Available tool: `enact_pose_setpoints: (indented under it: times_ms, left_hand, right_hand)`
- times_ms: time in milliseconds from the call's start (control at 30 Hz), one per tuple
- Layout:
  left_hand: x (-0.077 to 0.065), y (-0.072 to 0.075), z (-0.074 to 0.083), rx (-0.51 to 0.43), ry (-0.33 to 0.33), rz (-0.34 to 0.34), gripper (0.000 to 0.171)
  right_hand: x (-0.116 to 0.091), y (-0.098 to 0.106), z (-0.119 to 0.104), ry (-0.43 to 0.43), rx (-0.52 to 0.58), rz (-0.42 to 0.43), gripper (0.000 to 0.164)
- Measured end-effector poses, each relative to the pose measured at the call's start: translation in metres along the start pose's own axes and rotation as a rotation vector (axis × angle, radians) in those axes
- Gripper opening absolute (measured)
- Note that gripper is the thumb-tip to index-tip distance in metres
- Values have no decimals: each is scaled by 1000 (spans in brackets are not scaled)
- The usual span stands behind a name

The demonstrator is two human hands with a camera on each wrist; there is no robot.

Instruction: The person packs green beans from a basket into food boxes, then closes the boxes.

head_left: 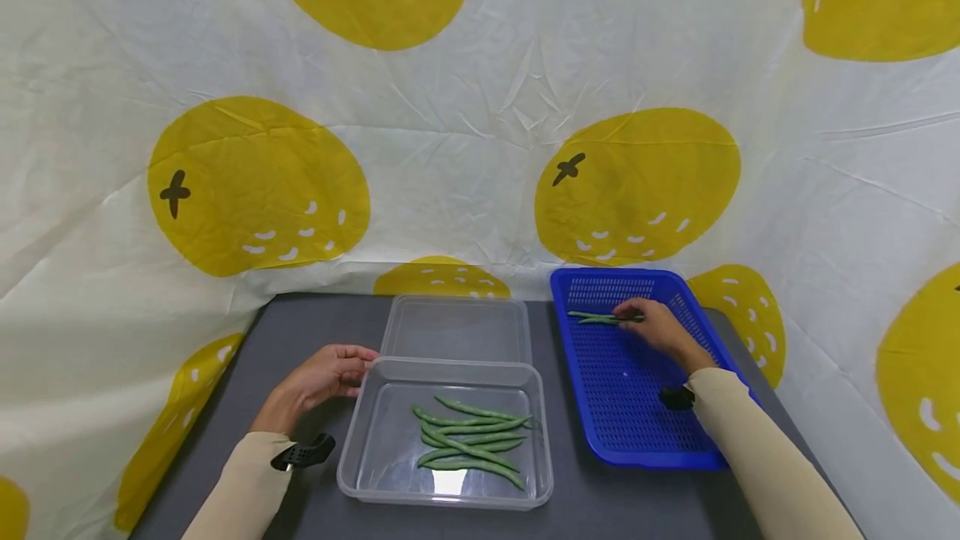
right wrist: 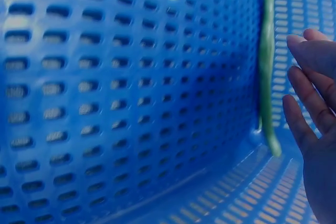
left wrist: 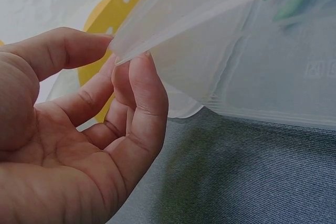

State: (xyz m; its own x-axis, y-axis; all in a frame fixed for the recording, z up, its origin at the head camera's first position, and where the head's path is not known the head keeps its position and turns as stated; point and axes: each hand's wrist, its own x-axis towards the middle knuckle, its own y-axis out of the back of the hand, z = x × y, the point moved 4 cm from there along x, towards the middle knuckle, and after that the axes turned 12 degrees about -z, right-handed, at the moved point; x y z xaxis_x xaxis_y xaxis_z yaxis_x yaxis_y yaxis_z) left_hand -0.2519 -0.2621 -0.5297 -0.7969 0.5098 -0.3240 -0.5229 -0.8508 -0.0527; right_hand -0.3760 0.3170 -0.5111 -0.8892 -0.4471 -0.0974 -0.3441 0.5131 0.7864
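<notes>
At the near middle stands a clear plastic container with several green beans lying in it. My left hand pinches the rim at its far left corner; the left wrist view shows thumb and fingertips on the container's rim. To the right is a blue plastic basket. My right hand reaches into its far part, close to a few green beans. In the right wrist view a green bean lies along the basket, apart from the loosely bent fingers.
A clear rectangular lid or tray lies behind the container. All of it rests on a dark grey table. White cloth with yellow fruit prints hangs behind and along both sides. The basket's raised walls surround the right hand.
</notes>
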Motion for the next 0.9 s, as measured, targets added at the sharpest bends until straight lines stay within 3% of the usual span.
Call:
enact_pose_setpoints:
  times_ms: [900]
  left_hand:
    - [1,0,0,1,7,0,43]
  right_hand:
    - [-3,-3,15,-52,-35,-47,25]
